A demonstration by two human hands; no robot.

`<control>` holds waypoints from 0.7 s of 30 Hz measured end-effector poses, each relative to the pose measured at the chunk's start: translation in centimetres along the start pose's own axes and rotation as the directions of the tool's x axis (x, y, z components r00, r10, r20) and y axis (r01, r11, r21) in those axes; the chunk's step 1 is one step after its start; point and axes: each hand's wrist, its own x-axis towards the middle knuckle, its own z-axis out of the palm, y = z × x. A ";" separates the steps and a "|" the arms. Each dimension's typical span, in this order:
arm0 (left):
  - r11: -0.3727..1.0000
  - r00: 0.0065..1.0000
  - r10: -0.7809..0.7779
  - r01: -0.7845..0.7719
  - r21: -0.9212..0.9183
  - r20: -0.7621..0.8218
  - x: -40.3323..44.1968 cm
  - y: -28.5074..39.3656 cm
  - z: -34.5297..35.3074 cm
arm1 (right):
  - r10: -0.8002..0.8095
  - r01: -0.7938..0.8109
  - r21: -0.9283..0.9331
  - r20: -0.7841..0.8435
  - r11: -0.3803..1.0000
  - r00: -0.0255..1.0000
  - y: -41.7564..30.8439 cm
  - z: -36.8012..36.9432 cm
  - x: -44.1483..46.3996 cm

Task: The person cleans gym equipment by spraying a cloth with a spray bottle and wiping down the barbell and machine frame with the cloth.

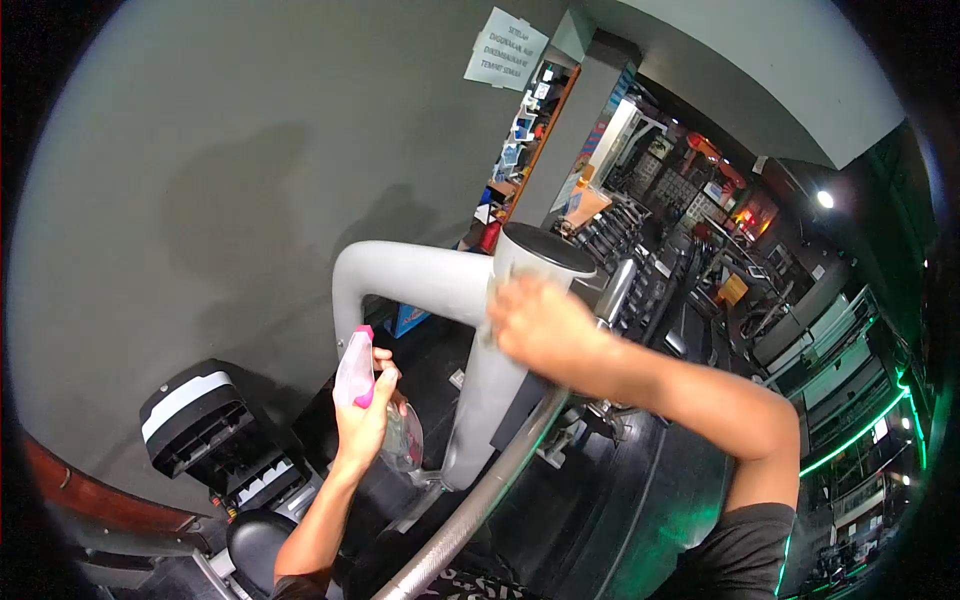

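My left hand (368, 410) is wrapped round the neck of a spray bottle (403, 437) with a pink and white trigger head and a clear body. The bottle is upright, to the left of the thick grey post (484, 400) of a gym machine. Against the top of that post, just under its black round cap (548, 248), is my right hand (545, 325), smeared by motion. A pale cloth (492, 325) shows at the edge of its fingers, pressed to the post; most of it is hidden by the hand.
A bent grey tube (410, 270) joins the post from the left. A knurled metal bar (480, 505) crosses in front of my body. At the lower left stands a black and white machine console (215, 430). Racked dumbbells (610, 235) line the back.
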 end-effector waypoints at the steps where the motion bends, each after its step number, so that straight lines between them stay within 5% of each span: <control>1: 1.000 1.000 0.001 -0.001 0.010 -0.007 0.0 -0.1 0.2 | 0.149 -0.147 0.023 -0.205 0.989 0.967 1.3 -0.4 -0.3; 2: 1.000 1.000 0.007 -0.007 0.013 -0.017 0.0 -0.2 0.4 | 0.212 -0.209 0.051 -0.390 0.977 0.896 2.4 0.0 0.0; 5: 1.000 0.999 0.006 -0.006 -0.014 0.035 -0.1 -0.1 0.6 | 0.213 -0.197 0.087 -0.504 0.977 0.837 2.8 1.4 0.8; 8: 0.999 1.000 0.007 -0.006 -0.041 0.023 -0.2 0.2 0.6 | 0.132 -0.135 0.021 -0.398 0.991 0.908 -0.6 3.0 0.6; 9: 0.999 1.000 0.012 -0.011 -0.048 0.010 -0.3 0.5 0.5 | 0.100 -0.073 0.076 -0.451 0.994 0.887 -2.3 5.3 0.7; 11: 1.000 1.000 0.019 -0.019 -0.015 0.003 -0.2 1.0 0.2 | -0.112 0.168 0.173 -0.294 0.971 0.949 -4.3 7.4 0.0; 15: 1.000 1.000 0.013 -0.013 -0.010 -0.004 0.0 0.6 -0.1 | -0.075 0.114 0.121 -0.284 0.986 0.956 -0.7 3.8 -1.0; 17: 1.000 1.000 0.002 -0.002 -0.019 -0.012 -0.3 0.4 0.3 | 0.047 0.030 0.172 -0.423 0.985 0.905 2.3 1.1 -1.8; 20: 1.000 1.000 -0.012 0.012 -0.011 0.022 -0.4 0.6 0.5 | 0.080 -0.048 0.092 -0.387 0.995 0.919 -0.1 2.1 -2.9; 21: 1.000 1.000 -0.010 0.010 -0.007 0.020 -0.4 0.6 0.5 | 0.074 -0.029 0.172 -0.262 0.985 0.962 -1.6 3.1 -3.1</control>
